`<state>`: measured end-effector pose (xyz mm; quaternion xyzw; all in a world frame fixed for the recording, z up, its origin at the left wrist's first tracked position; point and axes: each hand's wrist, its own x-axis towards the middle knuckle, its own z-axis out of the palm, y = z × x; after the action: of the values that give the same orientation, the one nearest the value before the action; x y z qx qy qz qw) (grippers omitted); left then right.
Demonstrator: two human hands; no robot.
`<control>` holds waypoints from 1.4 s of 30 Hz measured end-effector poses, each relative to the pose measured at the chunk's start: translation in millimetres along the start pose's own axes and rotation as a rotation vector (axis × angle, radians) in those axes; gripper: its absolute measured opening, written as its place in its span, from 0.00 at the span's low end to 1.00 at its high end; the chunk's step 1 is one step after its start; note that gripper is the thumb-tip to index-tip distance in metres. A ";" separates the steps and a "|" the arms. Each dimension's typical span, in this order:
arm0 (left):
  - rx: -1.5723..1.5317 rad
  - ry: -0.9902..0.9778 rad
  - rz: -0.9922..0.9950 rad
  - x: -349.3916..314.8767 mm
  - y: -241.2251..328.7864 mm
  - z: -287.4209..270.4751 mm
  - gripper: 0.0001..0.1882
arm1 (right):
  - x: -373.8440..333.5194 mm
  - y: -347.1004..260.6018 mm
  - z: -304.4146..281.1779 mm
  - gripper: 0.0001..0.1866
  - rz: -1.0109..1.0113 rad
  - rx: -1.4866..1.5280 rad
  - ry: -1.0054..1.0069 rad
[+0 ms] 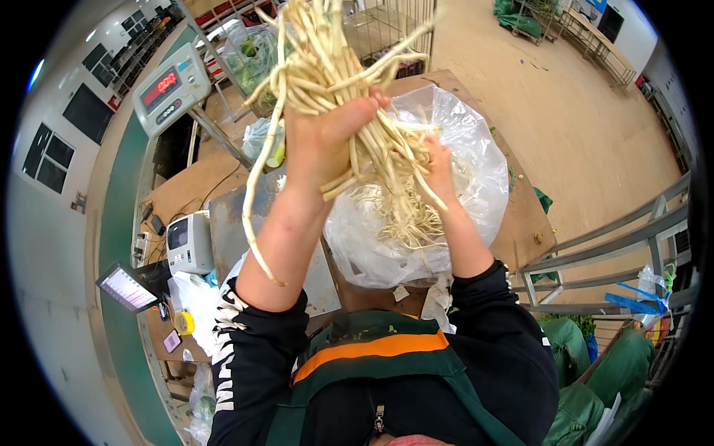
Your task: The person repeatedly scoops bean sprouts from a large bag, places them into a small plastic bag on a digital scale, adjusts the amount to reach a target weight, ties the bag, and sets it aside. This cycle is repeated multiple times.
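Observation:
A bundle of long, cream-white jointed roots (320,78) rises over the table in my left hand (327,137), whose fingers are wrapped round its middle. One long strand hangs down past my left forearm. Thin, hairy root ends (405,212) spread over a large clear plastic bag (476,178), which lies wide on the table. At the right side of the bundle, above the bag, is my right hand (440,167). Its fingers are curled against the roots and partly hidden behind them.
To the left, a scale display (165,91) stands on a post. Below it are a label printer (190,244), a tilted screen (128,287) and a roll of yellow tape (184,322). Metal rails (617,238) run along the right. A wire cage (394,30) stands beyond the table.

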<state>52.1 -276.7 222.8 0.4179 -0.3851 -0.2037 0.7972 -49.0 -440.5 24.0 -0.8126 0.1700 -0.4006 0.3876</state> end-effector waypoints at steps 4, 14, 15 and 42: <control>0.110 0.019 0.022 7.5 40.0 -10.1 0.18 | 29.7 -77.9 -49.7 0.09 -0.180 -0.285 -0.126; 0.091 -0.092 0.117 14.8 39.7 -50.6 0.24 | 59.9 -164.4 -90.5 0.04 -0.602 -0.963 0.015; -0.019 -0.088 0.084 15.2 36.8 -50.6 0.18 | 59.4 -156.8 -87.8 0.04 -0.565 -1.024 -0.034; -0.064 0.024 0.017 83.3 77.4 -51.4 0.08 | -11.9 71.6 49.6 0.08 -0.121 -0.344 -0.081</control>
<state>144.3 -260.4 305.3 0.3913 -0.3722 -0.2039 0.8165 -15.1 -455.0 -55.9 -0.8912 0.1712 -0.3550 0.2247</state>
